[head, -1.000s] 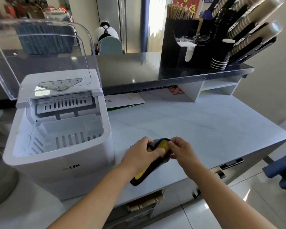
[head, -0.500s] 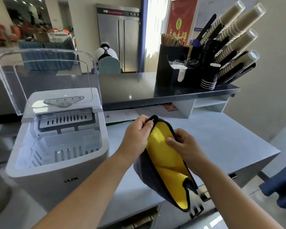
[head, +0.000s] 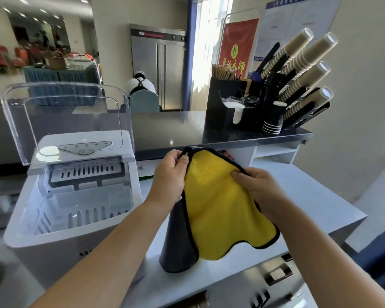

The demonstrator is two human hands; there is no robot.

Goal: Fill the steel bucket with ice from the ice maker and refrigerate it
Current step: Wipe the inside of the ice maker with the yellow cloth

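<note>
- Holding a cloth [head: 220,210] up between both hands, above the tabletop [head: 309,196] — yellow face toward the camera, dark face behind.
- Left hand [head: 170,174] pinching the top corner shut between thumb and fingers; right hand [head: 257,190] gripping the upper right edge, thumb lying over the yellow side.
- Cloth hanging with its long axis running down from the hands, lower hem draping just over the tabletop's near edge.
- Ice maker [head: 73,196] standing just left of the left hand, so lying nearer that hand; well apart from the right.
- Clear lid [head: 65,121] standing tilted up and back, leaving the bin [head: 80,210] open from above.
- Looking into the bin: slotted white walls showing, no ice cubes to be made out from here.
- Steel bucket not appearing anywhere in view; cannot tell where it is sitting.
- Tall steel fridge [head: 158,70] standing far ahead of the hands, beyond the raised counter [head: 165,127], doors closed.
- Judging the step: probably readying the cloth for wiping, with the next reach likely going leftward to the maker.
</note>
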